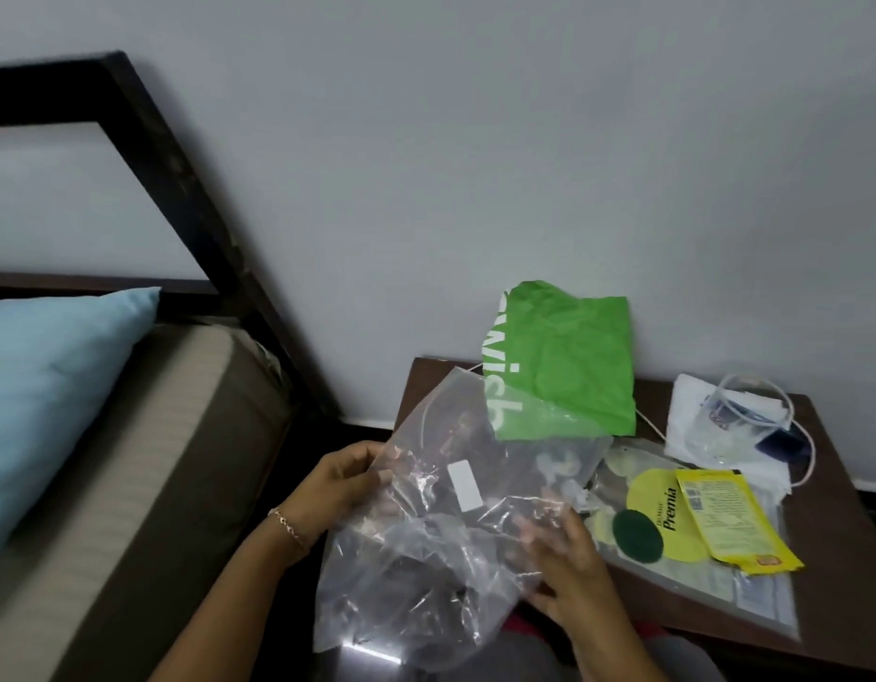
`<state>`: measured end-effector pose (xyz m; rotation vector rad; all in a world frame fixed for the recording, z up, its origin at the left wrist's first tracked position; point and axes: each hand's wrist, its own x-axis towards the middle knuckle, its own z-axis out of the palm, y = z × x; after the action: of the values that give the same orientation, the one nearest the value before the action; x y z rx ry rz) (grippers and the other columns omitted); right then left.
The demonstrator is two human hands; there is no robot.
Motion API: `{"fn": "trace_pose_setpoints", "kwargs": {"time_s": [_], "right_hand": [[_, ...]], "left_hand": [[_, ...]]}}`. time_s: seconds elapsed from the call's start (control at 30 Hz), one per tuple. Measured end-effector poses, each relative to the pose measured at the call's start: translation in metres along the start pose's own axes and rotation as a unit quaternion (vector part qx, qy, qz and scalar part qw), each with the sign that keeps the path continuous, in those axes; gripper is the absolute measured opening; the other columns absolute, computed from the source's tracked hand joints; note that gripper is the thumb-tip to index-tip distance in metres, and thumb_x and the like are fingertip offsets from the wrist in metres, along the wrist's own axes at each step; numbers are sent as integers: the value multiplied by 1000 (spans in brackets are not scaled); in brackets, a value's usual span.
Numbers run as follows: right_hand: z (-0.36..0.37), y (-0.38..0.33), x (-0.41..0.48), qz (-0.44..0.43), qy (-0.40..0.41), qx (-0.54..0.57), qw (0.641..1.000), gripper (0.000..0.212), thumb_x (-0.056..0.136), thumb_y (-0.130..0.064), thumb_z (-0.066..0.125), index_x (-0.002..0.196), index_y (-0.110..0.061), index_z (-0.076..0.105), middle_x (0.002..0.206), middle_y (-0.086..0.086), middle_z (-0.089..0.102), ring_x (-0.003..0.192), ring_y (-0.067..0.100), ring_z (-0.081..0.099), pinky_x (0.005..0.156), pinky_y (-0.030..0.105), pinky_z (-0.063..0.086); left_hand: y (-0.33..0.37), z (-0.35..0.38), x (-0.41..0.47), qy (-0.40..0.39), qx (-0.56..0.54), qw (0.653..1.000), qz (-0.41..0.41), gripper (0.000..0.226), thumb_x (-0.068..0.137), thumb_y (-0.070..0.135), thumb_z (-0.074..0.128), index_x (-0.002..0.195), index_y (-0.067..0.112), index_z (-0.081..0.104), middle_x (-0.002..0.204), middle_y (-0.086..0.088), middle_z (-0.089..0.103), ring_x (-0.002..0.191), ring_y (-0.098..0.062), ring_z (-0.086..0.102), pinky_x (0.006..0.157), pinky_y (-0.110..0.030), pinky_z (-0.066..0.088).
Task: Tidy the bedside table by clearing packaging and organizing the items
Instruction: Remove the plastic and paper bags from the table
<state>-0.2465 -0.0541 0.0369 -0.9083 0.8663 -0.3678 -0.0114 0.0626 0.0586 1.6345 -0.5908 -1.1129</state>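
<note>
Both hands hold a clear plastic bag [451, 524] up in front of the near left corner of the bedside table [834, 543]. Left hand [347, 477] grips the bag's left edge, fingers curled over it, bracelet [291, 526] on the wrist. Right hand [571, 568] grasps the bag's right side, fingertips seen through the plastic. The bag is crumpled, with a white sticker [465, 486] on it and dark contents that are unclear.

On the table: a green bag [569, 371] stands at the far edge, leaning on the wall [475, 164], its lower left part behind the clear bag. Right of the hands lies a flat clear pouch with a yellow label [657, 514], and a yellow packet [736, 519] rests on top of it. At the far right is a white bag [692, 425] with a white cable [770, 386] looped over it.

Left of the table: bed [180, 435], blue pillow [47, 386], dark headboard [180, 179].
</note>
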Motion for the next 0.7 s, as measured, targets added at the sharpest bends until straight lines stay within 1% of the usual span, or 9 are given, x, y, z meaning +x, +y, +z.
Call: {"fn": "trace_pose_setpoints", "kwargs": {"time_s": [0.07, 0.17, 0.27, 0.33, 0.43, 0.5, 0.57, 0.63, 0.7], "right_hand": [[-8, -8, -12, 20, -50, 7, 999, 62, 80, -10, 71, 121, -45, 41, 107, -7, 69, 91, 19, 70, 60, 32, 57], [-21, -17, -27, 16, -93, 12, 995, 72, 61, -14, 77, 120, -42, 45, 106, -3, 73, 89, 21, 72, 63, 39, 58], [-38, -34, -38, -47, -90, -26, 995, 83, 37, -33, 93, 112, -31, 56, 106, -2, 73, 93, 20, 71, 67, 42, 59], [-53, -49, -48, -125, -59, -51, 989, 78, 32, -42, 94, 102, -25, 64, 99, -2, 75, 90, 13, 71, 66, 32, 58], [-79, -66, -54, -208, -33, -49, 976, 26, 65, -3, 77, 86, -17, 74, 94, 0, 76, 86, 13, 71, 67, 20, 56], [-100, -66, -48, -208, -5, -64, 976, 35, 74, 15, 63, 78, -18, 76, 86, -6, 76, 93, 21, 69, 69, 20, 55], [-121, -71, -45, -209, -10, -71, 975, 40, 72, 9, 65, 60, -28, 76, 72, -19, 73, 102, 21, 65, 71, 19, 50], [-141, -82, -54, -275, 1, -122, 954, 40, 54, 13, 70, 57, -27, 75, 83, -17, 74, 96, 3, 65, 79, 18, 47], [-159, -92, -67, -331, 21, -152, 931, 43, 54, 24, 66, 62, -18, 75, 97, -12, 73, 94, 2, 66, 83, 11, 46]], "left_hand": [[8, 8, -9, 8, -50, 999, 5, 21, 85, 4, 60, 105, 5, 64, 85, -9, 67, 70, -20, 66, 66, -29, 57], [20, 28, -19, 3, -65, 998, 25, 23, 85, 5, 58, 106, 10, 66, 88, -7, 67, 70, -17, 68, 64, -27, 58], [36, 48, -30, -56, -43, 996, 48, 41, 79, 6, 66, 117, 20, 62, 106, 5, 70, 88, -12, 68, 74, -24, 55], [45, 62, -33, -100, 7, 993, 55, 52, 75, 0, 67, 121, 24, 59, 119, 12, 65, 94, -6, 65, 78, -20, 53], [55, 90, -32, -130, 19, 989, 71, 41, 74, -1, 69, 109, 19, 68, 108, -2, 70, 85, -12, 65, 75, -21, 53], [62, 114, -31, -132, -7, 988, 86, 28, 71, 0, 71, 89, 20, 76, 94, -2, 75, 85, -12, 69, 73, -18, 53], [66, 139, -26, -119, -46, 986, 103, 15, 58, 20, 81, 73, 23, 78, 87, 3, 76, 85, -9, 71, 70, -17, 54], [68, 162, -21, -139, -104, 980, 99, 34, 32, 36, 91, 57, 20, 74, 86, 2, 76, 83, -12, 71, 71, -24, 56], [66, 178, -14, -158, -150, 974, 59, 49, 25, 45, 92, 63, 19, 76, 91, -1, 76, 89, -19, 70, 77, -30, 55]]}}
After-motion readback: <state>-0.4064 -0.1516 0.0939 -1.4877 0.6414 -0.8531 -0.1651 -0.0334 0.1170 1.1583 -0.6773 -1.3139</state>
